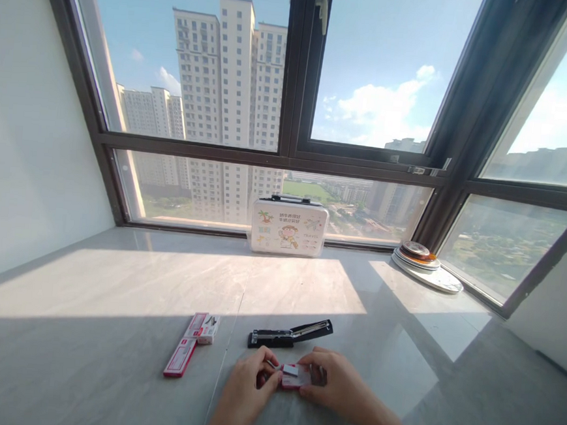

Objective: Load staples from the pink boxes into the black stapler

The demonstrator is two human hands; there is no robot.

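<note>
My right hand [332, 379] grips a small pink-and-white staple box [294, 378] between thumb and fingers, just above the sill. At the box's left end, my left hand [256, 379] is closed, its thumb and fingertips pinching that edge. A short silvery strip of staples [290, 370] shows on top of the box. Just beyond my hands lies a black stapler [273, 338], swung wide open with its upper arm pointing right. Whether my left fingers hold anything small besides the box edge is hidden.
Left of my hands lie a red-and-white box [180, 357] and a small white box [209, 330], touching each other. A cartoon-printed white case [289, 228] stands against the window. Stacked plates or lids [426, 266] sit in the right corner of the marble sill [105, 355].
</note>
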